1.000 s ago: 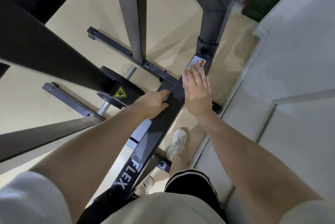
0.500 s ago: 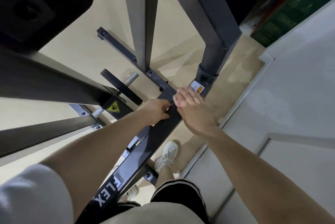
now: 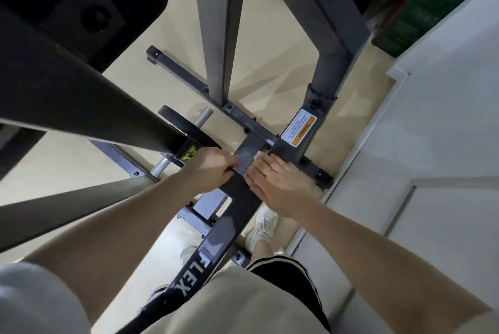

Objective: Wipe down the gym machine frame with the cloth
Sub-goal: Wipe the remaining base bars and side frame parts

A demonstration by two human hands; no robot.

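Beige floor (image 3: pixel 140 106) below; left hand (image 3: pixel 213 166) gripping frame bar (image 3: pixel 237 198), right hand (image 3: pixel 280 185) flat, pressing cloth (image 3: pixel 258 156) onto it.

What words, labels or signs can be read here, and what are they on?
"FLEX": white letters on the dark sloping frame beam.
White and orange sticker on the frame post: printed lines too small to read.
Yellow triangle warning sign on the black arm end: a pictogram, no readable words.
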